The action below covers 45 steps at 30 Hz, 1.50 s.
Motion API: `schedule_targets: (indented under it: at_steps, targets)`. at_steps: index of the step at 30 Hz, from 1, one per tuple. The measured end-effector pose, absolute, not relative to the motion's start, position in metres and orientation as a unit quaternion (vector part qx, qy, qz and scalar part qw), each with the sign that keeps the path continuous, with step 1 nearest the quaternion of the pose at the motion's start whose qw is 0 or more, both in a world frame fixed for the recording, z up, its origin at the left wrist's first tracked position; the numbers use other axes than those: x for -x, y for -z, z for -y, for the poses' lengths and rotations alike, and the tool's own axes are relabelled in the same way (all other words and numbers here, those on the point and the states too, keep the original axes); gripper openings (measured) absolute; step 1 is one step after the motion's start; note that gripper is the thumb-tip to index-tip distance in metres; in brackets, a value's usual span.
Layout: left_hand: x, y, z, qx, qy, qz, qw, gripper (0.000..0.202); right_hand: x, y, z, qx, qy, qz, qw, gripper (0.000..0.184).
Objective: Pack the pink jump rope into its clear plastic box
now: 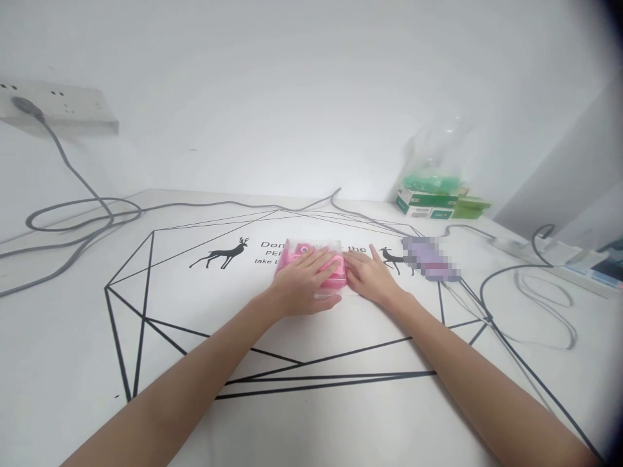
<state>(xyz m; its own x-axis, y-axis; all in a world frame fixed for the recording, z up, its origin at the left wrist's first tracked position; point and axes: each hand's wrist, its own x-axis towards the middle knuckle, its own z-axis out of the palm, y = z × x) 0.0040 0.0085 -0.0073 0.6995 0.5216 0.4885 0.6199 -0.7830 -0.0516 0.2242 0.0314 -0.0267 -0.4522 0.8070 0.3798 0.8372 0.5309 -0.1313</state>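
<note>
Both hands, left hand (304,282) flat on top and right hand (370,275) touching its side, press the apparently clear-wrapped pink item (311,259) at mid-table (97,389); uneven pressure may slide it.

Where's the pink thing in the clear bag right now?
In the head view, the pink item in its clear bag lies mid-table on the printed mat, under the left hand, with the right hand touching its right edge.
</note>
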Motion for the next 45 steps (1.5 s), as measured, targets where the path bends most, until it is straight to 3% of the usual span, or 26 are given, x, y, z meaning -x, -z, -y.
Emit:
schedule_targets:
  at_steps: [6, 16, 27, 45]
  targets:
    - [-0.004, 0.007, -0.008, 0.917, 0.218, 0.317, 0.1, 0.064, -0.235, 0.033, -0.032, 0.434, -0.023, 0.878, 0.2, 0.058]
    - [-0.006, 0.006, -0.008, 0.92, 0.212, 0.315, 0.098, 0.064, -0.242, 0.025, -0.034, 0.327, -0.08, 0.92, 0.199, 0.041]
    - [-0.006, 0.005, -0.008, 0.922, 0.2, 0.324, 0.07, 0.068, -0.239, 0.013, -0.047, 0.302, -0.077, 0.938, 0.15, 0.036]
    - [-0.004, 0.002, -0.009, 0.924, 0.218, 0.309, 0.057, 0.065, -0.236, 0.025, -0.05, 0.278, -0.045, 0.938, 0.203, 0.048]
